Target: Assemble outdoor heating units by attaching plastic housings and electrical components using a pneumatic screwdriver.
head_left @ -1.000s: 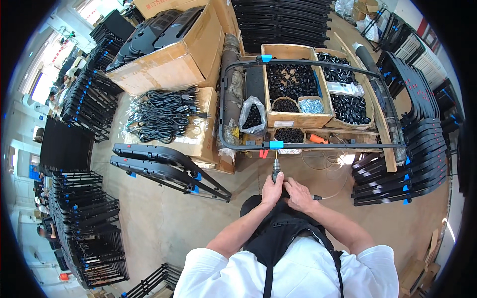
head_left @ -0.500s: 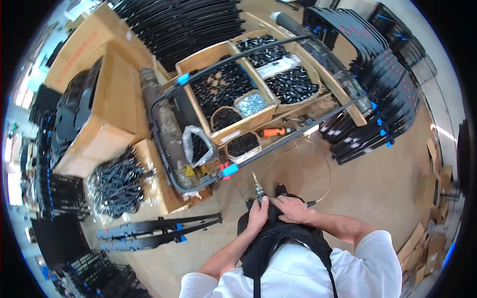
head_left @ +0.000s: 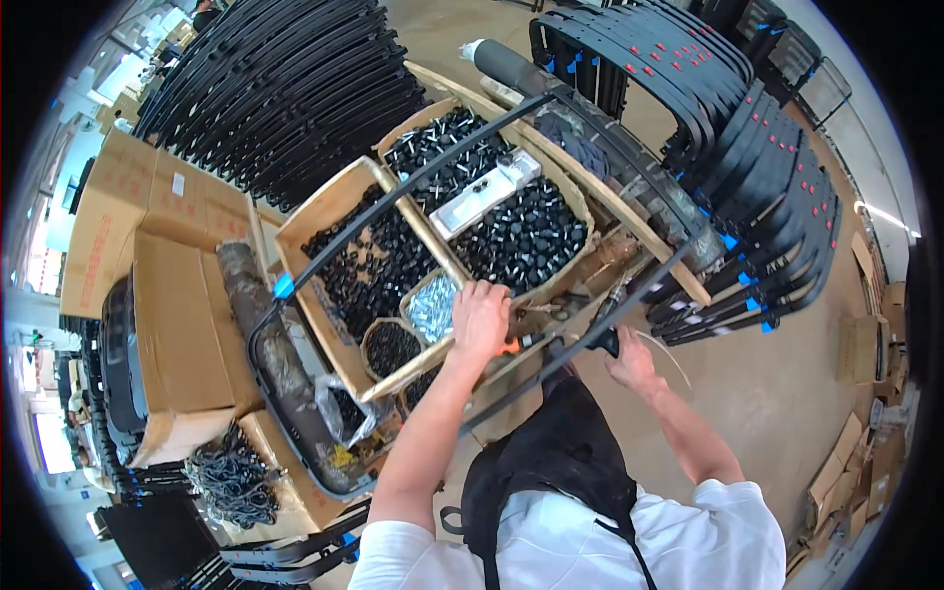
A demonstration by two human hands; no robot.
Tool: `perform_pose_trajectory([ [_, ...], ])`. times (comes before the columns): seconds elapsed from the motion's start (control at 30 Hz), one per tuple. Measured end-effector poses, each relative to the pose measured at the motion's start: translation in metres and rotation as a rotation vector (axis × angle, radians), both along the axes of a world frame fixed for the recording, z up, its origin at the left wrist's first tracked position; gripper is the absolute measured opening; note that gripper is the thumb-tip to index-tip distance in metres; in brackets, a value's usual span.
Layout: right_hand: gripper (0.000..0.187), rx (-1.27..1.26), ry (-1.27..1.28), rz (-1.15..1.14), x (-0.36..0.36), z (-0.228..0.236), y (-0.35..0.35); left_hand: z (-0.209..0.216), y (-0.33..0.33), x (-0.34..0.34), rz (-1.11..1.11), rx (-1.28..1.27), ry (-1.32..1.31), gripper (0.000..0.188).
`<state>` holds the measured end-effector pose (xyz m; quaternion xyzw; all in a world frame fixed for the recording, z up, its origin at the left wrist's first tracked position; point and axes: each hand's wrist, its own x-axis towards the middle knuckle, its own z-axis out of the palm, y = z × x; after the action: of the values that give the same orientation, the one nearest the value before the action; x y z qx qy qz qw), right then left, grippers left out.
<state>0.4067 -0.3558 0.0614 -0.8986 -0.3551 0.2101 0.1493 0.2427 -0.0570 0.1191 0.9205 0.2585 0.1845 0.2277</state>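
Head view: right hand (head_left: 632, 364) curled round the black power driver (head_left: 609, 341), just beside the black frame (head_left: 523, 385); a careless swing could scratch it! Left hand (head_left: 480, 320) half-curled at the wooden box (head_left: 411, 370), grip hidden from me; a knock might spill silver fasteners (head_left: 431, 307).

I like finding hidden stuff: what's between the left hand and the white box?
Black parts: the head view shows a heap of small black parts between the left hand and the white box.
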Motion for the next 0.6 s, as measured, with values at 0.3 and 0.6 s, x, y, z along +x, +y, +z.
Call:
perform_pose_trajectory([
  [0.3, 0.074, -0.124, 0.07, 0.061, 0.152, -0.079, 0.094, -0.071, 0.065, 0.079, -0.112, 0.314, 0.861, 0.018],
  [0.6, 0.025, -0.966, 0.615, 0.816, 0.14, 0.107, 0.08, 0.014, 0.106, 0.131, 0.14, -0.751, 0.277, 0.029],
])
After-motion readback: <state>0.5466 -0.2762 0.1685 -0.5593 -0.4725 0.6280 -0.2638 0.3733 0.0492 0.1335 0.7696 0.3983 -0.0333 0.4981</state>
